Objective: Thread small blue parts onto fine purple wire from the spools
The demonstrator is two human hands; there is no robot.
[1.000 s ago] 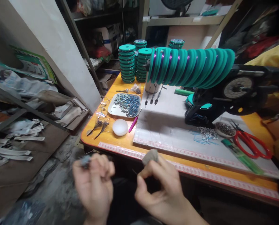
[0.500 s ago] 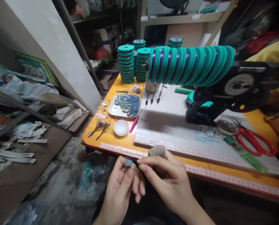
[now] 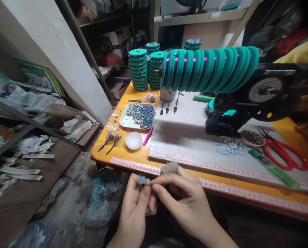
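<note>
In the head view, you work just off the near edge of the orange counter (image 3: 128, 154), your left hand (image 3: 133, 208) pinching a small blue-grey cluster (image 3: 142, 180) between thumb and forefinger, clear of the surface. Your right hand (image 3: 186, 198) meets it there, thumb and forefinger pressed together beside the left fingertips; whether they grip something thin is too fine to tell. What looks like a grey-brown finger cover (image 3: 170, 167) is on your right hand. Beyond, a white tray (image 3: 123, 121) bears small metallic-looking pieces (image 3: 143, 115), near a white bowl (image 3: 133, 141) and a purple-handled tool (image 3: 148, 136), while green discs (image 3: 211, 70) line a black stand (image 3: 225, 119) to the right. The step in hand appears to be close fingertip work at the cluster; the next move seems to call for a steady left pinch and small, exact motions from the right.
</note>
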